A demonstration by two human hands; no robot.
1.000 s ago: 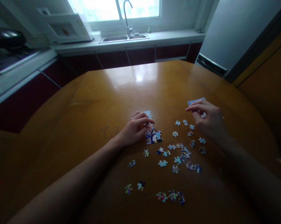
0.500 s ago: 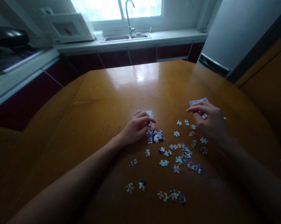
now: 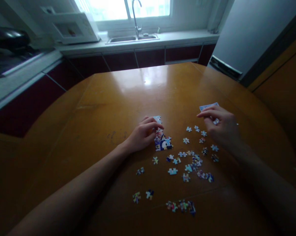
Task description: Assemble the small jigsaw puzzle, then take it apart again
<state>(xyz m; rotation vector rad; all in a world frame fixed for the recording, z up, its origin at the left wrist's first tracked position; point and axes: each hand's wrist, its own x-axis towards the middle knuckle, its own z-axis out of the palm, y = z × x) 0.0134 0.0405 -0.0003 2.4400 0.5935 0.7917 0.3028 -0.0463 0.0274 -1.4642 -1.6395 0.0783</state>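
My left hand (image 3: 148, 132) lies over the left side of a partly joined jigsaw puzzle (image 3: 164, 144), its fingers loosely spread and the index finger reaching across the pieces. Part of the joined section is hidden under that hand. To the right, my right hand (image 3: 220, 126) is held over a small printed card (image 3: 208, 106), covering most of it. Its fingers are bent and apart, pointing left, with nothing visible between them. Loose puzzle pieces (image 3: 186, 141) lie just left of and below this hand, and a single piece (image 3: 155, 160) sits below the joined section.
More loose pieces are scattered nearer me, including a light blue piece (image 3: 172, 171) and a cluster (image 3: 183, 205) by the front. All lie on a wooden table (image 3: 108, 95). Beyond it are a counter with a sink (image 3: 123, 39), a microwave (image 3: 71, 29) and a fridge (image 3: 251, 36).
Both hands stay almost where they were; the right hand shifts very slightly. The puzzle pieces keep their places.
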